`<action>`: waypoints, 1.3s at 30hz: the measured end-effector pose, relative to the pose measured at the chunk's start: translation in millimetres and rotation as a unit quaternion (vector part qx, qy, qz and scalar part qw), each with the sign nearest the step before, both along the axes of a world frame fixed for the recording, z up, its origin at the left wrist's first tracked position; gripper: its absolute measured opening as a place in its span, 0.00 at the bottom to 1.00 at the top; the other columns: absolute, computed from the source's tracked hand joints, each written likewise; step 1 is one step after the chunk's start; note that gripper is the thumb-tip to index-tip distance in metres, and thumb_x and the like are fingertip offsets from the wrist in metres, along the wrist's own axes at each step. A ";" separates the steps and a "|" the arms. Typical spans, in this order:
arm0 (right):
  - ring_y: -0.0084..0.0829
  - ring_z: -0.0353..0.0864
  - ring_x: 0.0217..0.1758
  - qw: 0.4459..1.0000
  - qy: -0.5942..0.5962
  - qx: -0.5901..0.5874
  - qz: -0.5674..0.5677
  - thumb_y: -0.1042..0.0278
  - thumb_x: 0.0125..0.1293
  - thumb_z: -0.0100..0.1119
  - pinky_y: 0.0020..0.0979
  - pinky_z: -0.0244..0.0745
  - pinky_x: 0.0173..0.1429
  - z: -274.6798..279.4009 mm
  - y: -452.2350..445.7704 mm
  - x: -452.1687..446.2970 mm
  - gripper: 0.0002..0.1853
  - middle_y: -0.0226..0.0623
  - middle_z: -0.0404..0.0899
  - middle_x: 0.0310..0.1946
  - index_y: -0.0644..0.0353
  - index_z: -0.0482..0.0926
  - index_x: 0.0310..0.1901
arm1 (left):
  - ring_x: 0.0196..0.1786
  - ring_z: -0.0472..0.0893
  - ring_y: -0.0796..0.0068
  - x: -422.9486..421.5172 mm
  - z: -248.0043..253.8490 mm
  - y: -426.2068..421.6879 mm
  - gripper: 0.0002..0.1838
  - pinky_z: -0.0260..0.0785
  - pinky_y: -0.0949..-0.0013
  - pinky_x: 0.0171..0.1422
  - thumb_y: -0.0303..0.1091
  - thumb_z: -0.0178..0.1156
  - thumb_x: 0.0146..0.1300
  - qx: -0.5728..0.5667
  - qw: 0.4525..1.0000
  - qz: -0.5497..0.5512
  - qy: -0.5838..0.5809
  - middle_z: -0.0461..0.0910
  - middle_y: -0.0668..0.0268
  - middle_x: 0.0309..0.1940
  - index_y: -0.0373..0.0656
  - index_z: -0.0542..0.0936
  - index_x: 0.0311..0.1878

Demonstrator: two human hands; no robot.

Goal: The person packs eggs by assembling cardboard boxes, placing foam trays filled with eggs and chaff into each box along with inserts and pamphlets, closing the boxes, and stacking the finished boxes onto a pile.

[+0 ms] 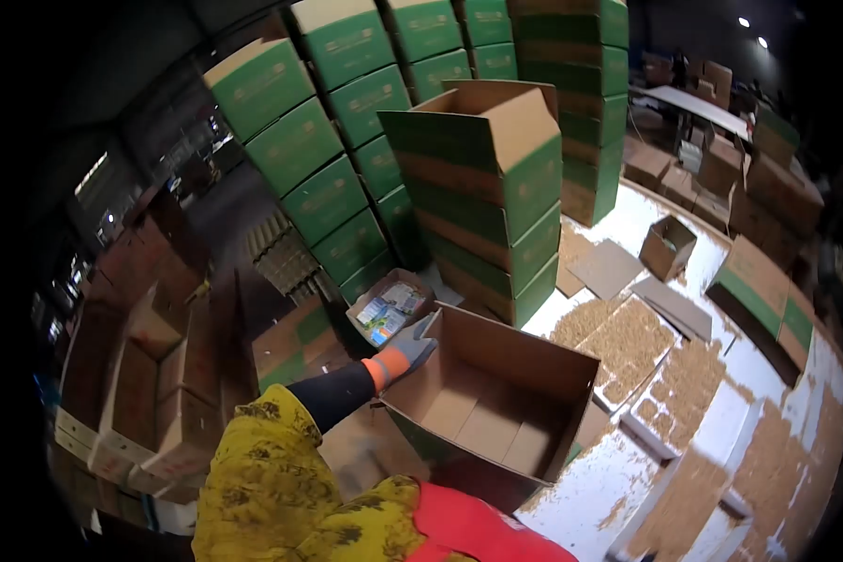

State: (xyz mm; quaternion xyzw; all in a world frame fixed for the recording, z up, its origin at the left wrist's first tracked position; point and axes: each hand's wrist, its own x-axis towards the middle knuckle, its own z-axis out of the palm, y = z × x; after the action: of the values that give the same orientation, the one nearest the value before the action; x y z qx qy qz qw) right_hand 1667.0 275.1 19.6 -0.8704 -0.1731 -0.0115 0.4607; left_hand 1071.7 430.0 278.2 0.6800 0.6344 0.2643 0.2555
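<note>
My left hand (405,354), in a grey glove with an orange cuff, is closed over the left rim of an open cardboard box (496,417). The box tilts toward me and its bare brown inside shows, with nothing in it. My right hand is out of sight. Just beyond my left hand, a small carton (393,304) holds printed packets or labels. Behind the open box rises a stack of green and brown cartons (534,201), the top one with its flaps up.
Tall stacks of green cartons (295,126) stand at the back. To the right, a white surface (590,487) bears patches of brown granular material (618,342) and flat cardboard pieces (609,267). Brown boxes (126,403) lie at the left. A white table (693,108) stands far right.
</note>
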 end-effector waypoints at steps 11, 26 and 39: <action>0.41 0.71 0.59 0.985 0.164 0.044 -0.036 0.43 0.57 0.62 0.44 0.69 0.60 22.1 -102.0 -136.5 0.36 0.42 0.71 0.58 0.60 0.68 0.60 | 0.69 0.61 0.56 -14.4 -21.4 40.7 0.35 0.53 0.67 0.71 0.30 0.51 0.58 0.014 0.993 -0.117 0.033 0.61 0.48 0.67 0.38 0.56 0.70; 0.37 0.73 0.59 0.808 0.304 0.503 0.042 0.64 0.68 0.50 0.40 0.71 0.60 200.1 -248.2 -237.1 0.22 0.40 0.72 0.58 0.59 0.67 0.62 | 0.69 0.61 0.66 -35.8 -70.5 91.1 0.37 0.54 0.71 0.69 0.30 0.53 0.60 -0.068 0.926 -0.303 -0.216 0.56 0.57 0.71 0.38 0.52 0.72; 0.34 0.77 0.52 0.880 0.175 0.172 0.406 0.68 0.63 0.56 0.33 0.73 0.57 365.8 -112.2 -312.6 0.27 0.45 0.75 0.52 0.67 0.64 0.62 | 0.71 0.55 0.72 -21.3 -20.5 38.8 0.32 0.47 0.73 0.73 0.49 0.43 0.72 -0.120 0.901 -0.221 -0.354 0.54 0.62 0.71 0.40 0.53 0.72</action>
State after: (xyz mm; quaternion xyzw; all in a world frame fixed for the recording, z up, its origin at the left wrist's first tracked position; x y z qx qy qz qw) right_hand 1354.4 162.9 385.5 -0.6186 -0.4228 0.2995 0.5906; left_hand 1050.4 468.8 257.7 0.6286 0.3625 0.3463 0.5946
